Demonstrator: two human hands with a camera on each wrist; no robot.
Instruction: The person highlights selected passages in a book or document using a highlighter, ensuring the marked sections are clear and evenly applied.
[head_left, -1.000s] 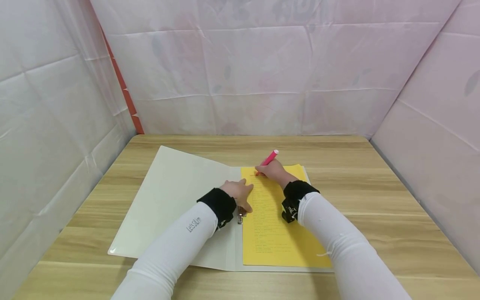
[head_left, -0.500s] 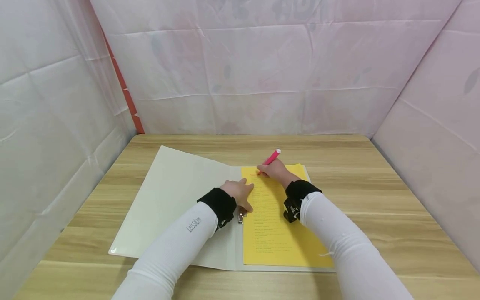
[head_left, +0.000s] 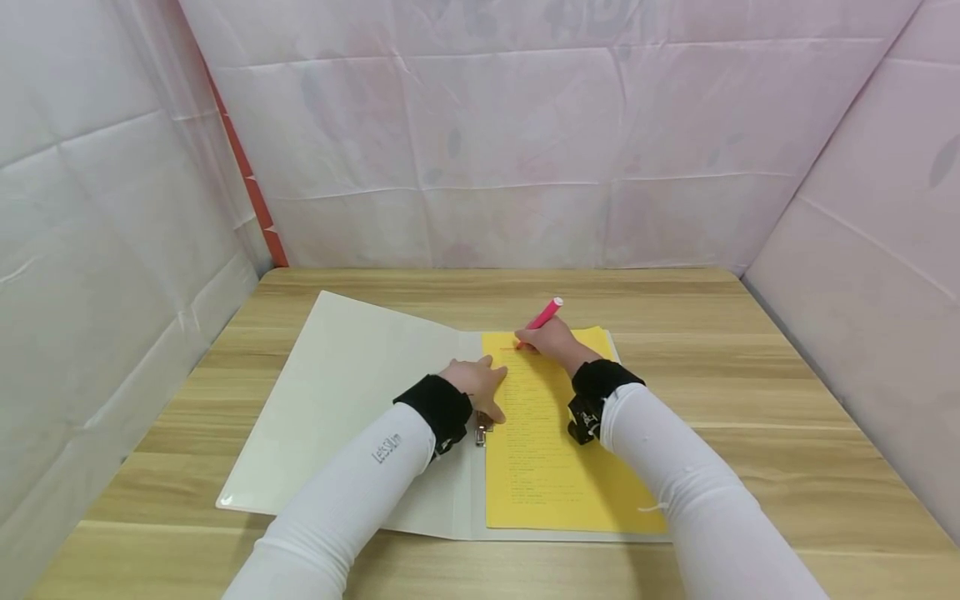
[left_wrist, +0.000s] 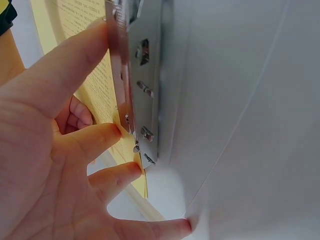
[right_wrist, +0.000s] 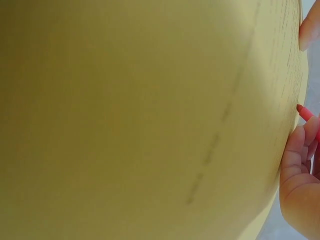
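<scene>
Head view: we're marking the yellow sheet (head_left: 555,442) in the open folder (head_left: 352,392), which is lying flat on the wood surface (head_left: 750,400).

Right hand (head_left: 553,342) is pinching a pink pen (head_left: 542,318) in a writing grip. The tip is angling down onto the top lines of the sheet and the tail is pointing up and away, so the heel of the hand is resting on the paper for control. A faint pink line is showing near the tip. The right wrist view is mostly yellow paper up close, with the pen tip (right_wrist: 303,111) and the fingers (right_wrist: 295,150) at the right edge.

Left hand (head_left: 477,385) is lying flat with the fingers spread, gripping nothing. It's sitting at the sheet's left edge, right by the metal clip (head_left: 481,432) at the spine. We're reading that as bracing, so the page isn't sliding under the pen strokes. In the left wrist view the fingers (left_wrist: 95,142) are reaching the clip (left_wrist: 135,80) and the paper edge next to it, the thumb is lying along the clip bar, and the lowest finger is touching the white cover.

Folder cover is folded out to the left, which is leaving the sheet fully exposed. The sheet is staying clamped under the clip on the right half, close to the body, with both hands well inside reach.

White and pink fabric walls (head_left: 525,142) are enclosing the surface on three sides.
</scene>
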